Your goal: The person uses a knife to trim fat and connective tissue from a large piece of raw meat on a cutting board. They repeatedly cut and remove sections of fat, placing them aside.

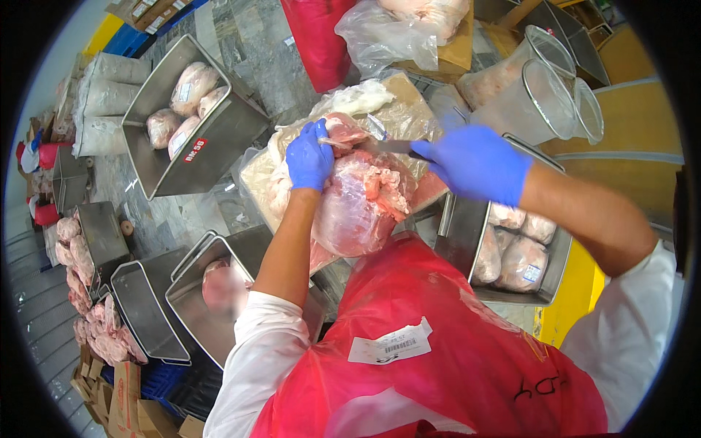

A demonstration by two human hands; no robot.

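Note:
A large cut of raw pink meat (354,208) with pale fat lies in front of me on a cutting surface covered with clear plastic (257,193). My left hand (308,157), in a blue glove, has its fingers closed on the far left part of the meat, by a raised flap (343,131). In my right hand (478,164), also blue-gloved, is a knife (392,146). Its blade points left and lies against the meat close to my left fingers. The blade's tip is hard to make out among the flesh. White plastic film (354,98) is bunched along the far edge.
A steel bin (219,150) with wrapped meat stands far left. Another steel bin (212,314), holding one cut, is nearer. At right, a steel tub (558,270) holds several wrapped pieces. Clear plastic-lined containers (518,102) stand far right. Someone's red apron (319,44) shows opposite me.

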